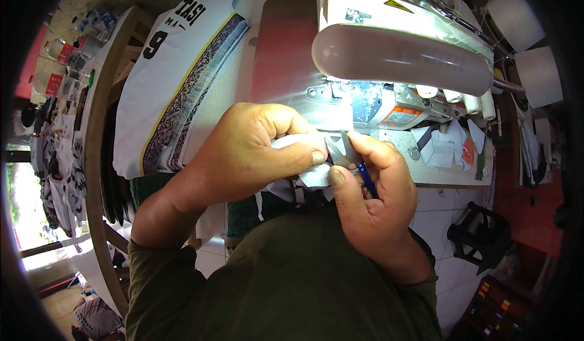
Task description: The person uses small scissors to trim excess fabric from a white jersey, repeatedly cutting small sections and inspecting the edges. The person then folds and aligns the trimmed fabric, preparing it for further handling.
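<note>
- Two bare hands were seen close together at the front edge of a sewing machine table [426, 177], both working one small piece of white fabric [304, 158].
- Left hand [243, 152] was curled around the white fabric; fingers were narrow, the piece pinched between thumb [304, 156] and the folded fingers above it.
- White fabric was held directly between both sets of fingertips, its lower corner hanging just under the left thumb.
- Right hand [371, 189] was closed on small thread snips [339, 149]; grey blades were poked out past the fingertips, touching the fabric just beside the left thumb tip.
- A blue handle part [365, 180] was visible between the right fingers, below the blades.
- Whether the blades were open or shut could not be told.
- An industrial sewing machine [389, 107] with a long lit lamp tube [401, 55] was placed just beyond the fingertips.
- A white jersey with dark patterned side band [176, 91] was laid out well beyond the left knuckles, draped over the table edge.
- White thread cones [538, 73] were stood well apart from the right fingers, on the far side.
- A dark green shirt [292, 280] was worn by the person, below both wrists.
</note>
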{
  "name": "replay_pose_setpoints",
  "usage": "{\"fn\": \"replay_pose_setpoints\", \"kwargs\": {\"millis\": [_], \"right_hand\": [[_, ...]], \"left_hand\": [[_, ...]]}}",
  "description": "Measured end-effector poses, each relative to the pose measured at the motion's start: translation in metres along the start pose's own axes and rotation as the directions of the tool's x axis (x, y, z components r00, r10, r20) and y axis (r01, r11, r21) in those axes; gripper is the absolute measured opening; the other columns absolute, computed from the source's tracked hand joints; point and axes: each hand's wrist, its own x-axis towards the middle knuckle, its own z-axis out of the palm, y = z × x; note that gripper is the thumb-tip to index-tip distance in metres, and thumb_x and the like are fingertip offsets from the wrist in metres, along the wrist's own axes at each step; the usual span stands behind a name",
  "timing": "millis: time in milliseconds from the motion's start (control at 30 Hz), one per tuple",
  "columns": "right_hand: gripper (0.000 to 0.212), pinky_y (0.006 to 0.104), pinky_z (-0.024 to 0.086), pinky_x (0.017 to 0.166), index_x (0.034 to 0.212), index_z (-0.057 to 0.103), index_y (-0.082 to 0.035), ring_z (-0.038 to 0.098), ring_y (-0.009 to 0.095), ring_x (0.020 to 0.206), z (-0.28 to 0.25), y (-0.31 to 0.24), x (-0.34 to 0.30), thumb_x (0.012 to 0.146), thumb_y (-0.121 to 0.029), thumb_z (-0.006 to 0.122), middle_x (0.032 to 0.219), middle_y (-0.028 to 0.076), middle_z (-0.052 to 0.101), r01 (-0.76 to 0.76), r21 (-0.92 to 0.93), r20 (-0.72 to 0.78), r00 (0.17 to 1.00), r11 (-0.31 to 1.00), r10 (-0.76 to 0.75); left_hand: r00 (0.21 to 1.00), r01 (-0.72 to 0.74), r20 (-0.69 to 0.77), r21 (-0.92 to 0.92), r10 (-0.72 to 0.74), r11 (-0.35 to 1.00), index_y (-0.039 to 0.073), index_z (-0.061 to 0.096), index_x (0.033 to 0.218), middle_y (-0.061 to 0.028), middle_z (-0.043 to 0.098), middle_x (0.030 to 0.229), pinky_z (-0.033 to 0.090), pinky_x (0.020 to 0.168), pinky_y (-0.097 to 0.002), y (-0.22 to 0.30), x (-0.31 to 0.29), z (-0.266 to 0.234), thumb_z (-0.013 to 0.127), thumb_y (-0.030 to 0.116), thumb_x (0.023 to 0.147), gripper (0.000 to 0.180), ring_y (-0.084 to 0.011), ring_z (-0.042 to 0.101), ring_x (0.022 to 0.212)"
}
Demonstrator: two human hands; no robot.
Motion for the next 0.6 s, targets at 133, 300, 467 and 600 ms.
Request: {"fn": "replay_pose_setpoints", "kwargs": {"millis": [133, 300, 467, 600], "right_hand": [[0.037, 0.0348, 0.056, 0.070, 0.121, 0.059, 0.005, 0.066, 0.026, 0.078, 0.002, 0.005, -0.003, 0.088, -0.002, 0.074, 0.100, 0.018, 0.066, -0.008, -0.029, 0.017, 1.000, 1.000, 0.008], [0.037, 0.0336, 0.055, 0.071, 0.122, 0.060, 0.004, 0.066, 0.024, 0.078, 0.003, 0.005, -0.004, 0.089, -0.003, 0.074, 0.101, 0.018, 0.066, -0.090, 0.041, 0.013, 0.996, 0.995, 0.089], [0.036, 0.0309, 0.055, 0.073, 0.124, 0.061, 0.004, 0.066, 0.018, 0.080, 0.002, 0.004, -0.010, 0.090, -0.002, 0.073, 0.102, 0.015, 0.066, -0.153, 0.092, 0.047, 0.988, 0.984, 0.150], [0.036, 0.0240, 0.053, 0.076, 0.126, 0.059, 0.006, 0.063, 0.008, 0.087, -0.002, -0.002, -0.015, 0.092, 0.000, 0.072, 0.107, 0.010, 0.066, -0.320, 0.349, 0.019, 0.942, 0.881, 0.335]], "left_hand": [[0.999, -0.043, -0.002, 0.032, 0.044, 0.999, -0.003, 0.074, 0.092, -0.0046, 0.071, 0.077, 0.051, 0.063, -0.0261, -0.002, 0.000, 0.002, 0.075, 0.015, 0.089, 0.018, -0.0061, 0.063, 0.071], [0.997, -0.070, -0.009, 0.056, 0.070, 0.996, -0.003, 0.075, 0.092, -0.0054, 0.071, 0.077, 0.052, 0.063, -0.0267, -0.006, -0.001, 0.003, 0.074, 0.015, 0.089, 0.018, -0.0067, 0.063, 0.071], [0.994, -0.103, -0.015, 0.057, 0.104, 0.993, -0.003, 0.075, 0.092, -0.0067, 0.071, 0.075, 0.052, 0.062, -0.0271, -0.007, -0.002, 0.004, 0.075, 0.016, 0.090, 0.019, -0.0076, 0.064, 0.070], [0.988, -0.142, -0.034, 0.152, 0.149, 0.978, -0.003, 0.075, 0.093, -0.0093, 0.072, 0.074, 0.052, 0.062, -0.0279, -0.003, -0.005, 0.005, 0.076, 0.016, 0.089, 0.019, -0.0094, 0.065, 0.068]]}}
